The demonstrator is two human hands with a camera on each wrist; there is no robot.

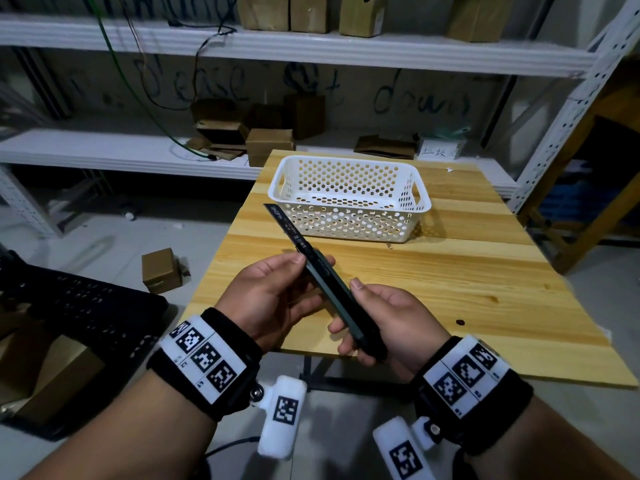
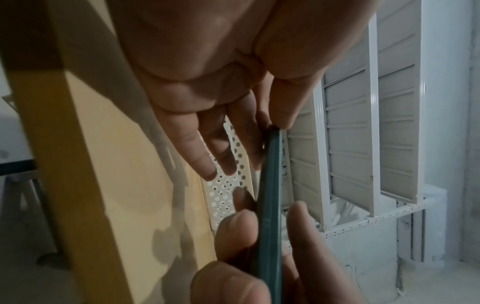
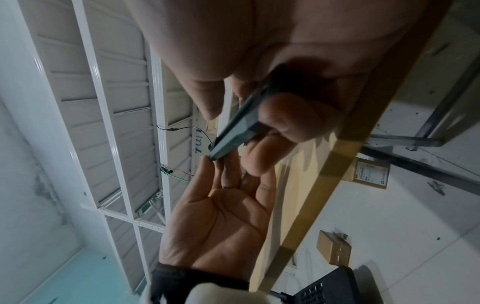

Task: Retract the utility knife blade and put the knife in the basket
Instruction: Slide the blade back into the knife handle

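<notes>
A dark green utility knife [image 1: 330, 292] is held above the near edge of the wooden table [image 1: 450, 282]. Its black blade [image 1: 282, 220] sticks out, pointing up-left past the front corner of the white perforated basket [image 1: 346, 220]. My left hand [image 1: 273, 299] pinches the front of the handle, thumb on top and fingers underneath. My right hand [image 1: 388, 320] grips the rear of the handle, thumb along its upper edge. The left wrist view shows the knife [image 2: 270, 195] edge-on between both hands, with the basket [image 2: 223, 191] behind. The right wrist view shows the knife [image 3: 233, 131] in my curled fingers [image 3: 280, 123].
The basket stands empty at the table's far middle. Metal shelving [image 1: 311, 46] with cardboard boxes runs behind the table. A small box [image 1: 161, 270] lies on the floor to the left, near a black perforated crate [image 1: 86, 306].
</notes>
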